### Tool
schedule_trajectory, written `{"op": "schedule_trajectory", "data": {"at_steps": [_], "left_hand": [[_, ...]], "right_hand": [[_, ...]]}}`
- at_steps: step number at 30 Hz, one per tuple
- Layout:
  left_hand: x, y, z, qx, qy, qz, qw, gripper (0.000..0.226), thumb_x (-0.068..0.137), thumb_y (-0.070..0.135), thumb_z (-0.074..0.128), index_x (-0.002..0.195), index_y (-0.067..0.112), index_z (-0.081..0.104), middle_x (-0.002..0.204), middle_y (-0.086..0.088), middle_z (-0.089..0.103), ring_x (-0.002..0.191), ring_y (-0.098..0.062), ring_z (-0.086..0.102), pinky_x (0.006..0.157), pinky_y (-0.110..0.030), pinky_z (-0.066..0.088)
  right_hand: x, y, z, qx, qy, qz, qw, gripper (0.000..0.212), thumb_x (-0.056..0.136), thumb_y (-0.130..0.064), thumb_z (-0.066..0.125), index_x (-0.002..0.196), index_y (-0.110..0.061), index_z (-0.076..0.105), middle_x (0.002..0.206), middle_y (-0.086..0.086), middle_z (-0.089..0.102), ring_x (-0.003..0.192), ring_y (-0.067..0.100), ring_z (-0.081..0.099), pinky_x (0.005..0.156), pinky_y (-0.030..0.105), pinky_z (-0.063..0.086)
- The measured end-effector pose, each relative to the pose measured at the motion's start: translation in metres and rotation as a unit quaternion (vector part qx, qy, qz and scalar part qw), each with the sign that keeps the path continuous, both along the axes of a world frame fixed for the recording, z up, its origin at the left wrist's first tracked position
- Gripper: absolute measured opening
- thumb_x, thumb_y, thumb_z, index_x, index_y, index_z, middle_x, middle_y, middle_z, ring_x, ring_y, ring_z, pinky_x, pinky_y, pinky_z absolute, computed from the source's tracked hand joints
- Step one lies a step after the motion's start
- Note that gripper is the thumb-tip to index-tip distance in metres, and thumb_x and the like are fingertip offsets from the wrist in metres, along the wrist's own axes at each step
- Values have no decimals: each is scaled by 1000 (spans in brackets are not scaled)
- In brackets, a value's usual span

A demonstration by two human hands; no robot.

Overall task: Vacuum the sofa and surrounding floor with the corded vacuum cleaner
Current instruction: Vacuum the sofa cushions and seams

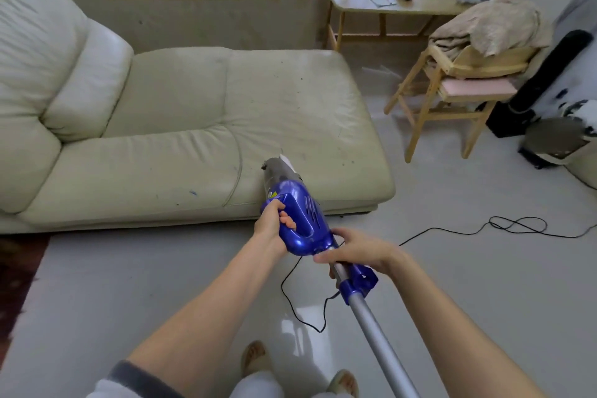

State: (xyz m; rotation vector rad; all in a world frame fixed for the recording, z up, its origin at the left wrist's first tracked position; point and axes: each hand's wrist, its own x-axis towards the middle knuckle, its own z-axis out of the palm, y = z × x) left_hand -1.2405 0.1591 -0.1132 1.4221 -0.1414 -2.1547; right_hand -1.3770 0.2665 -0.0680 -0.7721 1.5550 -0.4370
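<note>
A blue corded vacuum cleaner (302,213) points its grey front end at the front edge of the cream leather sofa (181,126). My left hand (274,223) grips the vacuum's blue handle, fingers curled through its loop. My right hand (355,250) holds the joint where the blue body meets the silver tube (378,336), which runs back toward me. The black power cord (452,231) trails from the vacuum across the pale floor (129,284) to the right. The seat carries small dark specks and a blue mark.
A wooden stool (452,97) piled with a blanket stands right of the sofa. A cluttered wooden table (361,0) sits by the window. A black fan base (523,107) and a bin (555,142) are at the far right. My slippered feet show at the bottom.
</note>
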Motion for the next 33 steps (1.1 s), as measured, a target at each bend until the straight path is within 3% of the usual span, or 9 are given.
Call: {"op": "schedule_trajectory", "data": {"at_steps": [2, 4, 9, 14, 19, 33], "left_hand": [[12, -5, -1, 4, 8, 20, 1000, 26, 85, 7, 52, 63, 16, 43, 41, 7, 38, 30, -5, 33, 31, -15, 31], [25, -11, -4, 6, 16, 48, 999, 29, 86, 7, 51, 61, 16, 40, 38, 7, 35, 28, -5, 31, 30, -14, 28], [44, -13, -8, 9, 16, 57, 998, 27, 86, 7, 48, 61, 15, 39, 37, 7, 32, 27, -5, 28, 30, -13, 26], [53, -20, -8, 15, 22, 41, 999, 29, 85, 6, 44, 59, 16, 35, 36, 7, 31, 26, -5, 27, 30, -13, 25], [45, -25, -5, 12, 22, -4, 1000, 27, 82, 3, 45, 60, 16, 36, 40, 7, 34, 29, -5, 29, 31, -14, 28], [-117, 6, 15, -8, 57, -222, 973, 25, 72, 3, 42, 54, 18, 33, 42, 8, 33, 32, -6, 30, 38, -17, 29]], "right_hand": [[8, -2, -7, 15, -76, -111, 991, 27, 90, -28, 66, 108, -13, 50, 83, 19, 67, 61, 24, 66, 53, 31, 56], [21, -11, -20, 48, -116, -195, 973, 35, 96, -37, 55, 102, -3, 54, 73, 23, 66, 54, 27, 64, 53, 32, 56], [44, -42, -42, 104, -198, -264, 938, 33, 98, -33, 53, 107, -2, 57, 76, 17, 67, 56, 25, 64, 48, 33, 56], [56, -61, -54, 65, -122, -267, 954, 35, 97, -34, 55, 107, -1, 58, 65, 12, 66, 42, 20, 60, 39, 24, 47], [52, -55, -56, 44, -101, -299, 948, 40, 96, -36, 56, 108, 3, 59, 64, 14, 66, 42, 20, 60, 40, 24, 47], [-71, 15, -23, 15, -61, -469, 881, 38, 98, -38, 51, 98, -1, 58, 54, 11, 64, 37, 17, 57, 37, 19, 44]]}}
